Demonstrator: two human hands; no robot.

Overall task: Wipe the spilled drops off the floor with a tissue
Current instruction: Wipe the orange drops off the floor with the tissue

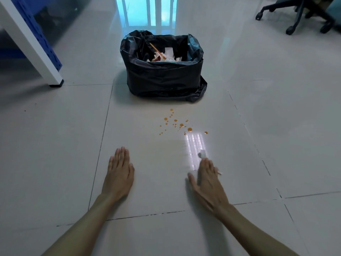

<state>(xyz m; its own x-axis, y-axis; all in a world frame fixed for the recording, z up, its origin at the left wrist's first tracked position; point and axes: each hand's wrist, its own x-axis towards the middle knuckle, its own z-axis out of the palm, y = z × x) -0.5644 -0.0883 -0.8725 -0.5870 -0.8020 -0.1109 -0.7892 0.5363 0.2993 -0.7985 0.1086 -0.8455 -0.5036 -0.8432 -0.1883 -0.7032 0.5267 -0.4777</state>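
Observation:
Several orange drops (181, 125) lie scattered on the pale floor tiles, just in front of a bin. A faint wet smear (171, 150) spreads on the tile nearer to me. My right hand (207, 179) lies flat over a white tissue (202, 154), whose crumpled end sticks out past the fingertips; the tissue sits below and right of the drops. My left hand (120, 172) rests flat on the floor with fingers together, holding nothing, well left of the spill.
A bin lined with a black bag (163, 76) holds used tissues and stands right behind the drops. A white table leg (36, 52) with a blue panel is at the left. An office chair base (299, 13) stands at the far right.

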